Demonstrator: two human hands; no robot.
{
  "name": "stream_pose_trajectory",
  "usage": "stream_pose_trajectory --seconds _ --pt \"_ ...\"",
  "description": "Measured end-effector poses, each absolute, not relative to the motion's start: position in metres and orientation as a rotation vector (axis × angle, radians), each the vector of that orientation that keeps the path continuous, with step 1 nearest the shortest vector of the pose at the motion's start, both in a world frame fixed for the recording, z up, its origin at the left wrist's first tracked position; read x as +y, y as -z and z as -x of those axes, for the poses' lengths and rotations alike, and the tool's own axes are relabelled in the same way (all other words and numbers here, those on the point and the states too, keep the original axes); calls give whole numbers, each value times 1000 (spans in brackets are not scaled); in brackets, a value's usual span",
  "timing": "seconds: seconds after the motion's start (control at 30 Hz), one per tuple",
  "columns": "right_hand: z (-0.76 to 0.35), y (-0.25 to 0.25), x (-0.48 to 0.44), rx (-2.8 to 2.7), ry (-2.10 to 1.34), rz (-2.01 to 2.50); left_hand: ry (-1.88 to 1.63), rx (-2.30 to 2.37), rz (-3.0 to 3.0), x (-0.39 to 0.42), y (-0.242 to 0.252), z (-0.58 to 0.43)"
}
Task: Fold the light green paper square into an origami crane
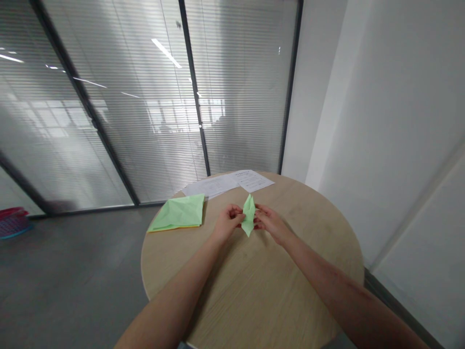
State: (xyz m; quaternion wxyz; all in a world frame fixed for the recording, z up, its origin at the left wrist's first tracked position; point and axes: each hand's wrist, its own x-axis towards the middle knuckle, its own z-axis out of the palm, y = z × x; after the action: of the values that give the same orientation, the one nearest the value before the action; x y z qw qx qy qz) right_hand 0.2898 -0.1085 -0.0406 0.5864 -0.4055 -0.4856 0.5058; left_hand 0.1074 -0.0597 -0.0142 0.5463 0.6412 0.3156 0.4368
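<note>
A small folded piece of light green paper [249, 215], pointed at its top and bottom ends, is held upright over the table. My left hand [230, 219] grips its left side, thumb against the front face. On the opposite side, the fingers of my right hand [271, 223] are closed at the right edge of the paper, partly hidden behind it. To the left on the table lies a stack of light green paper sheets [181, 212], with a yellow edge showing underneath.
The round wooden table [232, 291] carries printed white sheets [254, 180] at its far edge. Behind it stands a glass partition with blinds [247, 97]. A white wall [399, 121] rises at the right. A red and blue plastic basket [13, 223] is on the floor at far left.
</note>
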Motion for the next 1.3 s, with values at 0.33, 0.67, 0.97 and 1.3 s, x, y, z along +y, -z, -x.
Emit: stream_pose_trajectory --seconds 0.33,0.67,0.97,1.3 --pt "-290 39 -110 -1147 -1143 970 -983 746 -1595 -57 18 -107" --pt "-291 40 -108 -1107 -1138 984 -966 782 -1839 -56 19 -107" --pt "-291 41 -109 -1146 -1112 974 -957 818 -1827 -57 18 -106" --pt "-291 37 -113 -1097 -1119 973 -1022 798 -1540 -56 18 -109"
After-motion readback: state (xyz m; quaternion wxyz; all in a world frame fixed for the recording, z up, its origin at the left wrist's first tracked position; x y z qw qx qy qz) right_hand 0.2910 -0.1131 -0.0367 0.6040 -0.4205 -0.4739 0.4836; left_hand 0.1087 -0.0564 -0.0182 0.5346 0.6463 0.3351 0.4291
